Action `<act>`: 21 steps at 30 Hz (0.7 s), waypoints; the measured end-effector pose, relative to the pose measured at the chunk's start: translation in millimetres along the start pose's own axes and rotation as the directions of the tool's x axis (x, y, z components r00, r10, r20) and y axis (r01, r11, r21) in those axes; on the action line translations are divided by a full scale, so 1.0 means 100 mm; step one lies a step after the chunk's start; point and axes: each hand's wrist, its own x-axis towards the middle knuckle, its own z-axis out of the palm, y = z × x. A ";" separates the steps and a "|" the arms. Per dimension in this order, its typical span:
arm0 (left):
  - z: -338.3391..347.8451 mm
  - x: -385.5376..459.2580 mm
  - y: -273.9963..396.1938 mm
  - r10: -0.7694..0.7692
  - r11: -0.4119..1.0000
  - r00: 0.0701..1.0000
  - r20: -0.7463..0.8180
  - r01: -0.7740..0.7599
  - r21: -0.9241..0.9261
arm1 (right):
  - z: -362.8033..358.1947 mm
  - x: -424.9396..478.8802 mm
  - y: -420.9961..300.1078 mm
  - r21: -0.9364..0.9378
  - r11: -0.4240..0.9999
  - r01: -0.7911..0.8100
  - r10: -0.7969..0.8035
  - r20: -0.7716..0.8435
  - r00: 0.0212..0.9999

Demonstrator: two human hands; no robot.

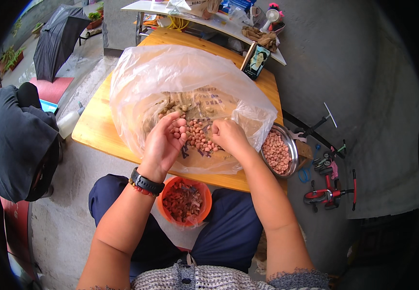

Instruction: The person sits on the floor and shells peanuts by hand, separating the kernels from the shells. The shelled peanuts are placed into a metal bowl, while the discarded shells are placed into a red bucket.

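My left hand (166, 145) is cupped over a clear plastic bag (195, 61), palm turned up and fingers curled. Pinkish shelled peanuts (196, 136) show by its fingertips; whether any lie in the palm is unclear. My right hand (231, 136) is to the right of the peanut pile, its fingers bent inward and their tips mostly hidden. Behind the pile, unshelled peanuts (175, 105) lie among the bag's folds. A round metal bowl (294, 152) of peanut kernels (276, 152) sits at the right edge of the wooden table (97, 125).
Between my knees stands an orange bucket (160, 208) containing reddish-brown scraps. A phone (256, 61) leans at the table's far right corner. Beyond it is a cluttered white table (151, 7). A dark-clothed person (17, 141) is at left, near a black umbrella (57, 40); a red tricycle (329, 192) stands right.
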 end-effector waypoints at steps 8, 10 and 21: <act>-0.02 0.02 -0.07 -0.051 0.997 0.998 0.035 0.049 0.062 | -0.09 0.01 0.02 0.022 0.997 0.073 -0.072 -0.027 0.997; -0.02 0.02 -0.10 -0.101 0.992 0.993 0.052 0.097 0.079 | -0.18 0.02 -0.03 0.112 0.993 0.046 -0.043 -0.025 0.999; 0.01 0.03 -0.23 -0.255 0.967 0.964 0.072 0.256 -0.003 | -0.31 -0.08 -0.12 0.473 0.877 0.081 -0.106 0.027 0.994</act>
